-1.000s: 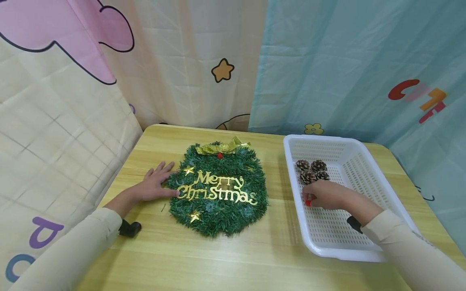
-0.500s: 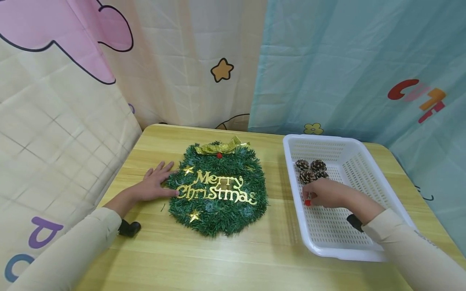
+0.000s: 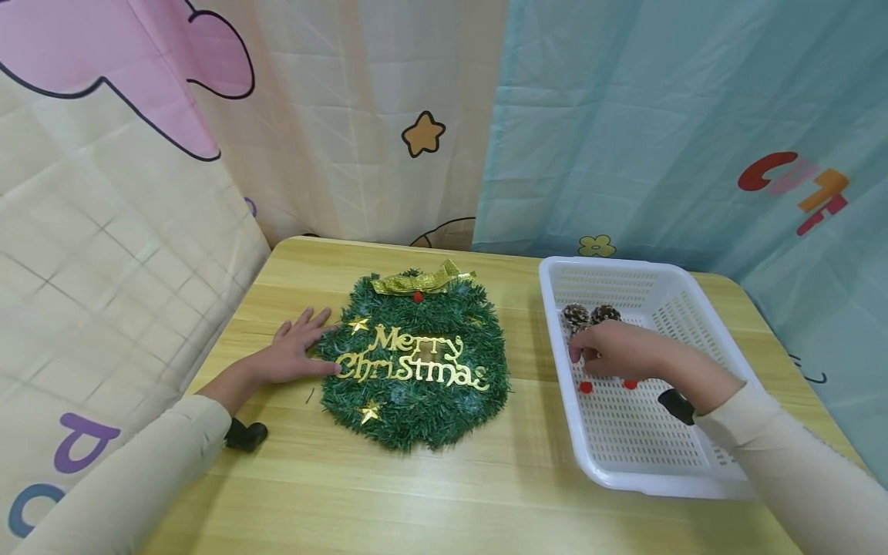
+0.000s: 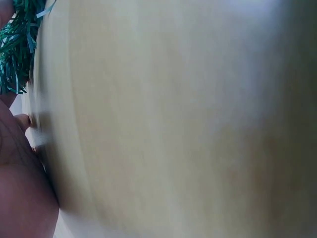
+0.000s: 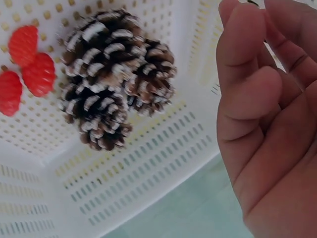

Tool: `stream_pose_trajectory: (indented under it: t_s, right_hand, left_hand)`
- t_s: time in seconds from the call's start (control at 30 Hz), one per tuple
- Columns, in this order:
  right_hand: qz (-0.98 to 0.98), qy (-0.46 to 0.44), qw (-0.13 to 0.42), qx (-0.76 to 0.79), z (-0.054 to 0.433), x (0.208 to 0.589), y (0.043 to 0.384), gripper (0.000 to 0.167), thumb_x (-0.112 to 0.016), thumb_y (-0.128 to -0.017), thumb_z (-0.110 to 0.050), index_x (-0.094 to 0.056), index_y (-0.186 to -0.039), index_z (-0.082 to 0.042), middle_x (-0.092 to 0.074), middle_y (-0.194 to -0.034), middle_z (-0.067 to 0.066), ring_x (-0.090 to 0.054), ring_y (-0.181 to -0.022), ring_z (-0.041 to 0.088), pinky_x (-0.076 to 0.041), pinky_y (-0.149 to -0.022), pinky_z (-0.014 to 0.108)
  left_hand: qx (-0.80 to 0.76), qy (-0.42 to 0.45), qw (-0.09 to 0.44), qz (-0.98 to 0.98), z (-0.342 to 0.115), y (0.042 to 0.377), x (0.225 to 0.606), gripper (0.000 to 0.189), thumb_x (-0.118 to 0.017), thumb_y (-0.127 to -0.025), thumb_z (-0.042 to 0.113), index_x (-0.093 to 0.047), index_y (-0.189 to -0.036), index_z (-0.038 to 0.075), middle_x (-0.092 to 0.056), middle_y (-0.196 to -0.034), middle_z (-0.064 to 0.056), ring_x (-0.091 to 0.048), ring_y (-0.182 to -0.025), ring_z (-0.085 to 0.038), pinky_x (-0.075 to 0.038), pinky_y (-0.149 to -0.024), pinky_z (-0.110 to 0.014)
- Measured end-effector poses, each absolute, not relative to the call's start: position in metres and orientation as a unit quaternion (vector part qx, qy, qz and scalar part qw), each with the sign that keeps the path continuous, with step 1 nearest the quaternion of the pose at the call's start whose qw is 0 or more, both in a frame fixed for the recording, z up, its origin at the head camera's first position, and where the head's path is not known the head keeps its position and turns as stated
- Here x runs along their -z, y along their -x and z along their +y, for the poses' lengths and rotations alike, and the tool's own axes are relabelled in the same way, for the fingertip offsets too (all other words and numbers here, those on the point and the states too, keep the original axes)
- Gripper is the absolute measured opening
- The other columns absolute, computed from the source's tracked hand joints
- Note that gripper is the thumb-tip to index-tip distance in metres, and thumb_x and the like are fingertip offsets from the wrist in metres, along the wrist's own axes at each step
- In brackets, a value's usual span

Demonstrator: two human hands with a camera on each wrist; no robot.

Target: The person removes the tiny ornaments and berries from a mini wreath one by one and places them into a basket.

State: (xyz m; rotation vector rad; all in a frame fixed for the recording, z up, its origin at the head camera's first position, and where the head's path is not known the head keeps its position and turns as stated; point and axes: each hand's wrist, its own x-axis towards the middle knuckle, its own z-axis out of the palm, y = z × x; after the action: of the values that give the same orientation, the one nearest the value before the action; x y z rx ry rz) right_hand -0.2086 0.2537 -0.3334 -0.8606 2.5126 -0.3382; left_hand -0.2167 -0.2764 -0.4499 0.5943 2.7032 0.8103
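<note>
A green Christmas wreath (image 3: 416,420) with gold "Merry Christmas" lettering lies flat on the table. My left hand (image 3: 294,354) rests at its left side, fingers spread on the wood and thumb on the wreath's edge. Over the white basket (image 3: 718,331), my right hand (image 3: 620,351) has curled fingers. In the right wrist view, its thumb and finger pinch a small thing showing only a dark green bit (image 5: 253,2); the rest is hidden. Red raspberries (image 5: 38,74) lie on the basket floor near several frosted pine cones (image 5: 106,47).
A gold ribbon bow (image 3: 426,281), a red berry and gold stars (image 3: 370,412) sit on the wreath. The wooden table (image 3: 388,501) runs under everything, with printed curtains (image 3: 590,139) hanging behind. Dark wrist straps (image 3: 246,435) show at both sleeves.
My right hand has risen slightly up and away from the red raspberry by its fingertips, which stays on the basket floor. A second red raspberry now shows below the hand. The left hand stays put.
</note>
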Motion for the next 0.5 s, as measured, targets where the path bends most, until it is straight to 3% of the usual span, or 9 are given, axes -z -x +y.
stream_pose_trajectory:
  t_s: [0.1, 0.37, 0.5]
  right_hand:
    - [0.915, 0.327, 0.212, 0.098, 0.249, 0.325, 0.212, 0.014, -0.064, -0.091, -0.002, -0.064, -0.092, -0.016, -0.053, -0.07, -0.009, -0.049, -0.063, 0.006, -0.042, -0.062, 0.027]
    - [0.908, 0.361, 0.203, 0.067, 0.236, 0.308, 0.221, 0.015, -0.068, -0.092, -0.007, -0.061, -0.083, -0.017, -0.05, -0.071, -0.008, -0.047, -0.065, 0.008, -0.041, -0.062, 0.027]
    - [0.909, 0.356, 0.209, 0.054, 0.23, 0.3, 0.224, 0.012, -0.066, -0.093, -0.007, -0.062, -0.086, -0.016, -0.051, -0.072, -0.007, -0.049, -0.066, 0.009, -0.042, -0.062, 0.028]
  left_hand:
    - [-0.28, -0.205, 0.128, 0.929, -0.276, 0.217, 0.45, 0.09, -0.07, -0.088, 0.052, -0.033, -0.154, 0.002, -0.005, -0.164, -0.02, 0.011, -0.148, -0.043, 0.01, -0.111, -0.065]
    - [-0.281, -0.205, 0.129, 0.929, -0.277, 0.217, 0.45, 0.09, -0.07, -0.088, 0.052, -0.033, -0.154, 0.003, -0.005, -0.165, -0.02, 0.012, -0.148, -0.043, 0.01, -0.111, -0.065]
    - [-0.28, -0.207, 0.129, 0.929, -0.277, 0.217, 0.45, 0.09, -0.07, -0.088, 0.052, -0.033, -0.154, 0.004, -0.005, -0.165, -0.019, 0.012, -0.148, -0.043, 0.01, -0.111, -0.065]
